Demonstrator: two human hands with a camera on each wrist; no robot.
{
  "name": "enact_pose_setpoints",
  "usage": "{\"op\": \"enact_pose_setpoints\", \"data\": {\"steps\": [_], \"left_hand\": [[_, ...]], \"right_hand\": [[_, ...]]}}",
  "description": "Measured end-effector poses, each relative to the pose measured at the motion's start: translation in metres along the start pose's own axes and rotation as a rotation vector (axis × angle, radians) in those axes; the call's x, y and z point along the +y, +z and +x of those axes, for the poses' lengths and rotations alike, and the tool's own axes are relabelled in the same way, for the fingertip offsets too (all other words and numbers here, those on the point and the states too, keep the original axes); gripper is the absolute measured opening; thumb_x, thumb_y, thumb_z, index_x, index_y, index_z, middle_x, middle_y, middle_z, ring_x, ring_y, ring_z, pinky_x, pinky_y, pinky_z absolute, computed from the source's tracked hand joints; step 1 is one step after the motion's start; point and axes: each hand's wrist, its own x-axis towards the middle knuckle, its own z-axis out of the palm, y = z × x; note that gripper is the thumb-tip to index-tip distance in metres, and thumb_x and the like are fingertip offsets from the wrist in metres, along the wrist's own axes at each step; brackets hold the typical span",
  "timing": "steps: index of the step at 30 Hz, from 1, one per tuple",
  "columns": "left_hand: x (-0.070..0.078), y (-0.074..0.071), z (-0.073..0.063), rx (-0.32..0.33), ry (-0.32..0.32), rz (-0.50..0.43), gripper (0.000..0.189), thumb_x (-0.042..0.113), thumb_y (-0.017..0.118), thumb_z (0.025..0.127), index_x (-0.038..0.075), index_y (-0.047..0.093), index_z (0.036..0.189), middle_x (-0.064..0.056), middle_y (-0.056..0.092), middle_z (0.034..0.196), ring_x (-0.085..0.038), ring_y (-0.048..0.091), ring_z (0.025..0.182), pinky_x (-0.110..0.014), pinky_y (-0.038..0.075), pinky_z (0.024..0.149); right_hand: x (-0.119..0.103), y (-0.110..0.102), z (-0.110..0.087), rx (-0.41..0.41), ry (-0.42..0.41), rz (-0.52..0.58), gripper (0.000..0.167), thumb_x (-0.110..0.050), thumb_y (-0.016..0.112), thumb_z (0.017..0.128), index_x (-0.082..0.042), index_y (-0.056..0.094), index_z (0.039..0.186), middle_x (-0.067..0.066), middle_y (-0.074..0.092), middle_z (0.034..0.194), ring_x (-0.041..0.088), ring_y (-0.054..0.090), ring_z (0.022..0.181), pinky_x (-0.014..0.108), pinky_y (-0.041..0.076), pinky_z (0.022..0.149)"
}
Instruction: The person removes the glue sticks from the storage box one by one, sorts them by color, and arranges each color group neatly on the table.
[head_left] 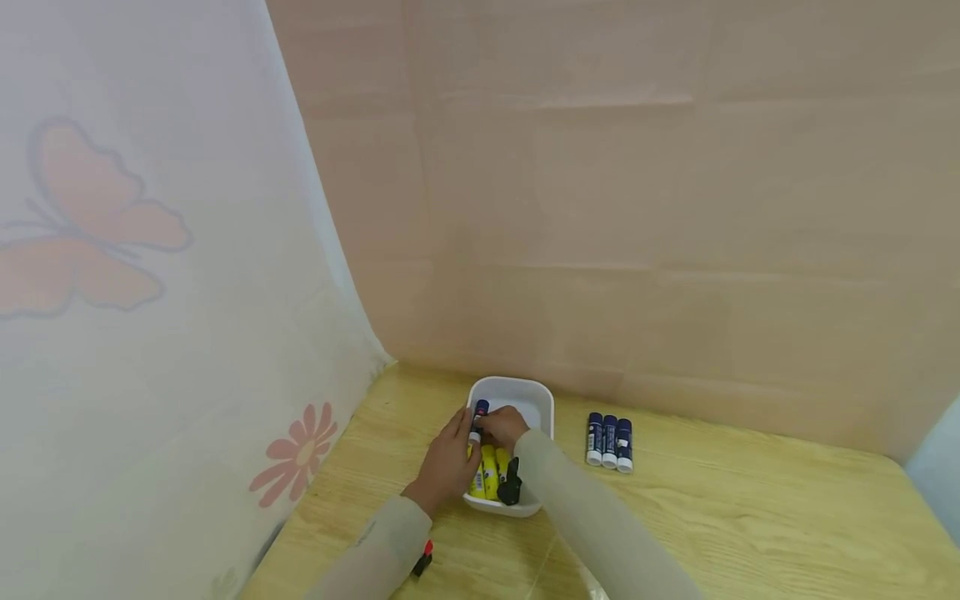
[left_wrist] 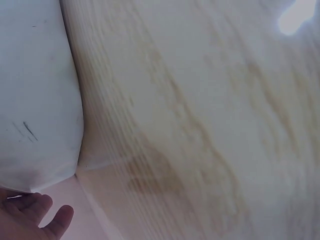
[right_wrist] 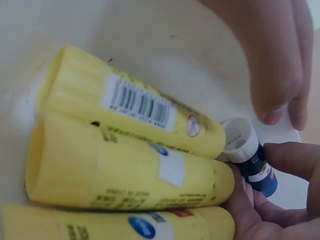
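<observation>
Wood-grain tabletop (head_left: 750,492); R grip (head_left: 508,427) pinches navy glue stick (right_wrist: 253,163) w/ white end (right_wrist: 239,140); L grip (head_left: 446,462) at white tray (head_left: 534,407), hold unclear.

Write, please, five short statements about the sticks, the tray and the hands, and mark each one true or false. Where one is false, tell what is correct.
1. Three yellow sticks show in the tray. True.
2. The tray is black. False: it is white.
3. The right hand holds a blue stick. True.
4. Three more blue sticks are side by side, right of the tray. True.
5. A hand touches these three. False: the right hand and the left hand are both at the tray.
</observation>
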Motion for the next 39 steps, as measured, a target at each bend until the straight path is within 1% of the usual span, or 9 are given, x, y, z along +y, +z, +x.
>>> {"op": "enact_pose_setpoints", "data": {"steps": [6,10,13,16,21,26,31,36,39], "left_hand": [[0.0,0.001,0.001,-0.011,-0.013,0.046,0.063,0.027,0.05,0.1,-0.001,0.028,0.151,-0.018,0.031,0.154,-0.035,0.04,0.134,-0.052,0.04,0.104],[0.002,0.001,0.001,-0.014,-0.01,0.047,0.064,0.028,0.051,0.099,-0.002,0.028,0.151,-0.019,0.031,0.154,-0.036,0.042,0.133,-0.054,0.041,0.102],[0.005,0.001,0.0,-0.021,-0.021,0.058,0.065,0.029,0.051,0.099,-0.001,0.027,0.152,-0.019,0.031,0.154,-0.035,0.041,0.133,-0.053,0.041,0.103],[0.005,0.002,0.001,-0.019,-0.021,0.069,0.066,0.029,0.051,0.099,0.0,0.026,0.152,-0.018,0.031,0.154,-0.034,0.041,0.134,-0.052,0.04,0.104],[0.002,0.004,0.001,-0.028,-0.033,0.101,0.068,0.032,0.049,0.099,-0.001,0.025,0.153,-0.016,0.03,0.155,-0.033,0.04,0.135,-0.05,0.04,0.105],[0.001,0.003,0.002,-0.029,-0.068,0.096,0.068,0.032,0.051,0.099,0.0,0.025,0.153,-0.016,0.029,0.155,-0.033,0.04,0.135,-0.05,0.039,0.106],[0.002,0.001,0.001,-0.033,-0.065,0.105,0.067,0.031,0.051,0.099,0.0,0.026,0.152,-0.017,0.03,0.155,-0.034,0.04,0.135,-0.051,0.04,0.105],[0.001,0.0,-0.001,-0.026,-0.051,0.099,0.066,0.03,0.051,0.099,-0.001,0.026,0.152,-0.017,0.03,0.155,-0.035,0.04,0.134,-0.054,0.04,0.103],[-0.001,0.0,-0.001,-0.009,-0.053,0.09,0.066,0.031,0.051,0.099,-0.002,0.027,0.151,-0.018,0.031,0.154,-0.036,0.041,0.133,-0.056,0.041,0.102]], "right_hand": [[0.0,-0.003,0.0,-0.045,0.001,0.059,0.029,-0.01,0.064,0.091,0.008,0.063,0.114,0.015,0.066,0.104,0.024,0.066,0.092,0.041,0.05,0.094],[-0.001,-0.007,-0.001,-0.059,-0.014,0.068,0.028,-0.011,0.063,0.092,0.007,0.065,0.114,0.013,0.067,0.102,0.022,0.066,0.09,0.041,0.051,0.092],[-0.002,-0.015,-0.003,-0.085,-0.06,0.072,0.027,-0.011,0.062,0.093,0.008,0.066,0.112,0.012,0.068,0.1,0.019,0.065,0.089,0.04,0.053,0.09],[-0.004,-0.023,-0.007,-0.123,-0.124,0.091,0.029,-0.009,0.059,0.094,0.012,0.063,0.114,0.018,0.068,0.104,0.025,0.066,0.093,0.044,0.052,0.092],[-0.007,-0.039,-0.013,-0.172,-0.182,0.138,0.039,-0.007,0.057,0.096,0.018,0.052,0.126,0.025,0.062,0.118,0.032,0.063,0.105,0.048,0.048,0.096],[-0.014,-0.063,-0.016,-0.208,-0.197,0.191,0.044,-0.009,0.058,0.097,0.016,0.048,0.131,0.024,0.06,0.119,0.029,0.063,0.106,0.042,0.051,0.094],[-0.018,-0.093,-0.03,-0.239,-0.218,0.202,0.048,-0.011,0.058,0.098,0.011,0.043,0.138,0.023,0.055,0.128,0.028,0.06,0.112,0.04,0.05,0.095],[-0.012,-0.125,-0.047,-0.257,-0.266,0.178,0.053,-0.012,0.055,0.099,0.009,0.036,0.144,0.025,0.05,0.135,0.028,0.057,0.118,0.039,0.047,0.098],[-0.003,-0.145,-0.054,-0.257,-0.279,0.187,0.053,-0.012,0.054,0.1,0.008,0.034,0.145,0.026,0.048,0.136,0.027,0.057,0.117,0.039,0.047,0.098]]}}
